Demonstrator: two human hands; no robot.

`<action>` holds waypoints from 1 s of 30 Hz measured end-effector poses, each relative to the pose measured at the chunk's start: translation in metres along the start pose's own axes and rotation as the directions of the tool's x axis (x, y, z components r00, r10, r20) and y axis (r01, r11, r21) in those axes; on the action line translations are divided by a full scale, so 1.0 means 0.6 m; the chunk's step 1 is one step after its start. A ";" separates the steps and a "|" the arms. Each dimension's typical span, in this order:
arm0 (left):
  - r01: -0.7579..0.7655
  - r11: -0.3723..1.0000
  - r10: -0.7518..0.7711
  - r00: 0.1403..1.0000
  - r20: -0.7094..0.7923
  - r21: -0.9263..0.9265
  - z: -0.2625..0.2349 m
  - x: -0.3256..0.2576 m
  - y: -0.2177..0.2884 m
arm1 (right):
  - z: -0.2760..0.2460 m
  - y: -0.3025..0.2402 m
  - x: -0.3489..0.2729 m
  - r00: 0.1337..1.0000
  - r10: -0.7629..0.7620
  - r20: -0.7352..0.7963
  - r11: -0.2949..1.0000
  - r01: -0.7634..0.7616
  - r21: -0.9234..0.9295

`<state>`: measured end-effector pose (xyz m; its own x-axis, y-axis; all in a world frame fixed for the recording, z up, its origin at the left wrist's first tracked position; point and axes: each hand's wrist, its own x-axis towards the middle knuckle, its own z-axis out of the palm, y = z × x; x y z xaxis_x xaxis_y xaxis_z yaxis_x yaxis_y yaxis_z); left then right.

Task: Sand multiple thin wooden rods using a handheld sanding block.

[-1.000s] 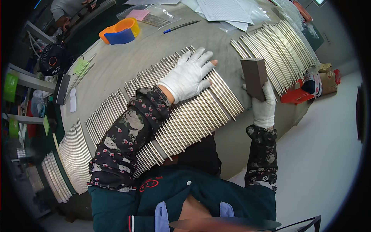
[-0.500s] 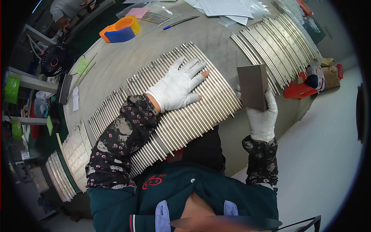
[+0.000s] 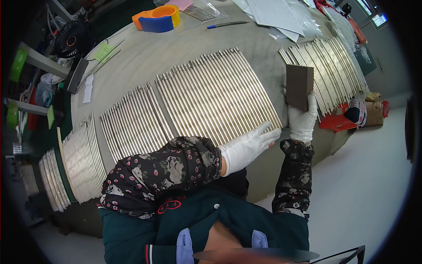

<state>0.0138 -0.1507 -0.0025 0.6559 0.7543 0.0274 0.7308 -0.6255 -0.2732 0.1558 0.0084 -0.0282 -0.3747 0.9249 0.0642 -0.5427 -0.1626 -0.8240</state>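
Observation:
Rows of thin silvery metal rods (image 3: 211, 92) lie side by side on the grey table. My left hand (image 3: 248, 149), in a white glove with bare fingertips, is at the near ends of the middle group, fingers stretched out and holding nothing. A dark brown rectangular block (image 3: 300, 88) is gripped in my gloved right hand (image 3: 303, 121), between the middle group and the right-hand group of rods (image 3: 327, 72). Flowered black sleeves cover both forearms. The block hides part of the right hand's fingers.
At the back stand an orange and blue tape dispenser (image 3: 157, 20), a pen (image 3: 227, 24) and paper sheets (image 3: 281, 17). More rods (image 3: 83, 158) lie at the left, near a black fan (image 3: 72, 39). A red box (image 3: 336, 123) is beyond the right edge.
My left hand has slid from the top of the middle rods toward me, to their near ends. The rods there lie more evenly. My right hand still holds the block, slightly farther away.

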 end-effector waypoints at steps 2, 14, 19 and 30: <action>-0.015 1.000 0.014 0.999 0.029 0.010 -0.003 -0.003 -0.003 | -0.003 0.002 0.001 1.000 -0.003 -0.006 0.999 0.003 0.041; 0.062 0.981 -0.063 0.998 -0.002 -0.185 -0.002 -0.038 0.002 | -0.021 0.013 0.005 0.991 -0.105 0.083 0.991 0.111 -0.073; 0.056 0.897 -0.055 0.998 0.015 -0.438 -0.027 -0.064 -0.002 | -0.022 0.018 0.006 0.989 -0.110 0.102 0.988 0.120 -0.093; 0.307 0.883 -0.294 0.951 0.090 -0.356 0.012 -0.274 -0.102 | -0.022 0.011 0.018 0.987 -0.091 0.135 0.995 0.095 -0.027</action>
<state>-0.1402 -0.2347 0.0025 0.3918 0.9199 0.0195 0.9137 -0.3914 0.1096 0.1580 0.0218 -0.0405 -0.4219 0.8810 0.2140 -0.5555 -0.0646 -0.8290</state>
